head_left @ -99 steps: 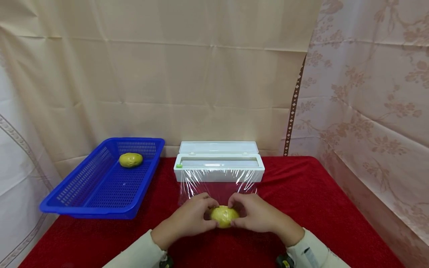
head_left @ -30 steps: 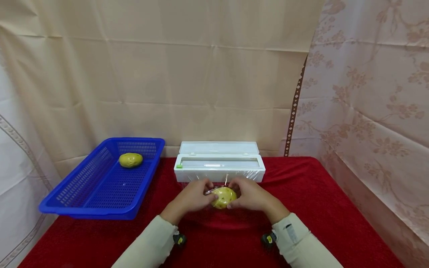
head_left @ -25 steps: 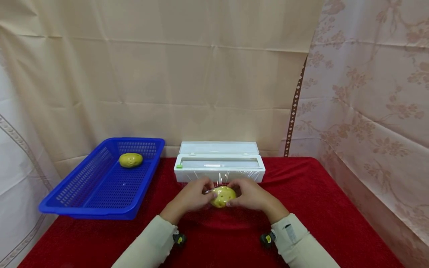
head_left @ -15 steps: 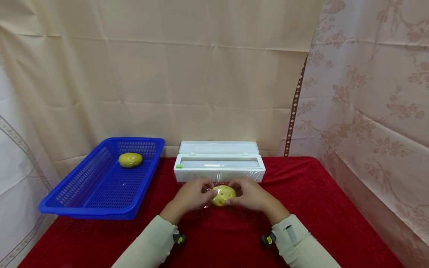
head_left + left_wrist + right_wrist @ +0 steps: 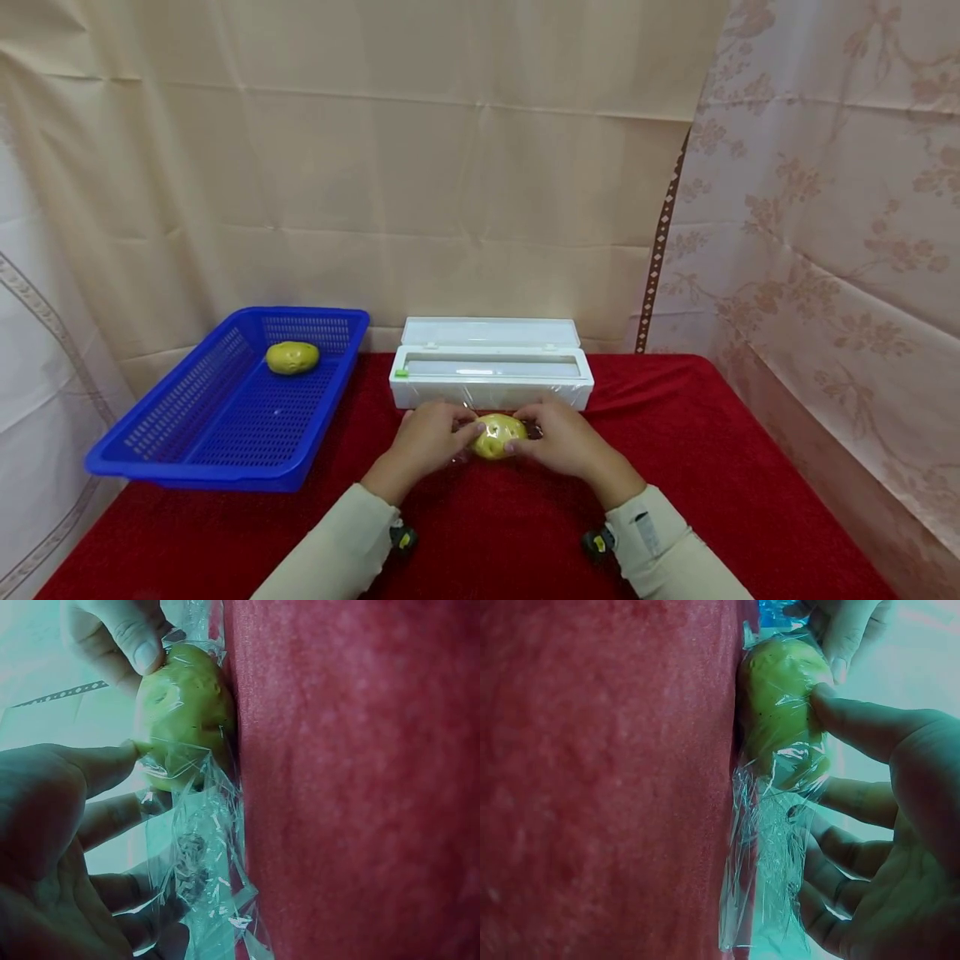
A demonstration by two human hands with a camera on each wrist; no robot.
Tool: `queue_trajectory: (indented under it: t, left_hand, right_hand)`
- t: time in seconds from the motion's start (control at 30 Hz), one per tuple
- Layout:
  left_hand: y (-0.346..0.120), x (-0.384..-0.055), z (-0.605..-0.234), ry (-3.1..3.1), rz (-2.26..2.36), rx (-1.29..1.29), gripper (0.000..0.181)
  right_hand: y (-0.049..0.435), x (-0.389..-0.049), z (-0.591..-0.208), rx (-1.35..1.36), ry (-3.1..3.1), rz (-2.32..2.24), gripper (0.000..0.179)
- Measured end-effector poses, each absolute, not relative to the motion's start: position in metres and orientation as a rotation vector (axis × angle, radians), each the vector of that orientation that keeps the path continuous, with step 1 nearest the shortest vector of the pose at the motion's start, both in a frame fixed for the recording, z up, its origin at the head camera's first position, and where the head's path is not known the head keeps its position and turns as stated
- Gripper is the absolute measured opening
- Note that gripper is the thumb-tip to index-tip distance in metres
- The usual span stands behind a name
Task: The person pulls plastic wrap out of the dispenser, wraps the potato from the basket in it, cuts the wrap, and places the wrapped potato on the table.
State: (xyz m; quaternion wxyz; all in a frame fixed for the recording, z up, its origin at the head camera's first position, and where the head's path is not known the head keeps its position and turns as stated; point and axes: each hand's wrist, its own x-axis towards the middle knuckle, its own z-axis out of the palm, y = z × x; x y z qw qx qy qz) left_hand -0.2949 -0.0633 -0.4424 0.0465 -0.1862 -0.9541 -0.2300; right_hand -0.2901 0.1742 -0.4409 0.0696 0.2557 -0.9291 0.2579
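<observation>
A yellow potato (image 5: 495, 439) lies on the red cloth in front of a white cling film dispenser (image 5: 491, 393), wrapped in clear cling film (image 5: 201, 877). My left hand (image 5: 429, 435) grips its left end, thumb on top. At the other end my right hand (image 5: 566, 442) holds it the same way, and the right wrist view shows that thumb pressed to the wrapped potato (image 5: 784, 705). Loose film sticks out past both ends, against the fingers. Creased film also runs up to the dispenser's front. Each hand's fingertips are partly hidden behind the potato.
The dispenser's lid (image 5: 489, 331) stands raised, with the film roll (image 5: 491, 367) inside and a green slider (image 5: 401, 373) at left. A blue plastic basket (image 5: 198, 472) with another potato (image 5: 292, 358) sits on the left. Curtains hang behind and at the sides.
Both hands have moved forward with the potato, rolling it in the film toward the dispenser. The stretch of film between them has shortened. Over the last half second it has turned slightly.
</observation>
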Motion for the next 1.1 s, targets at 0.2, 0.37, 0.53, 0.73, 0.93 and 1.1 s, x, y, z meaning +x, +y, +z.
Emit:
queue_trajectory:
  t: [0.2,0.37,0.53,0.73,0.93,1.1]
  left_hand:
    - [-0.062,-0.294,-0.443,-2.922,-0.705,-0.545,0.028]
    - [-0.059,-0.29,-0.441,-2.899,-0.607,-0.531,0.029]
    - [-0.057,-0.287,-0.438,-2.859,-0.55,-0.542,0.034]
    - [-0.061,-0.286,-0.432,-2.818,-0.532,-0.536,0.034]
    - [-0.073,-0.292,-0.423,-2.717,-0.659,-0.46,0.023]
    - [-0.088,-0.301,-0.416,-2.584,-0.717,-0.269,0.032]
  right_hand:
    - [0.173,-0.29,-0.441,0.793,-2.806,0.672,0.031]
    - [0.17,-0.286,-0.437,0.761,-2.823,0.603,0.036]
    - [0.166,-0.283,-0.434,0.711,-2.845,0.594,0.038]
    - [0.167,-0.28,-0.434,0.705,-2.834,0.572,0.042]
    - [0.171,-0.277,-0.431,0.72,-2.805,0.594,0.045]
    - [0.171,-0.276,-0.426,0.719,-2.81,0.675,0.041]
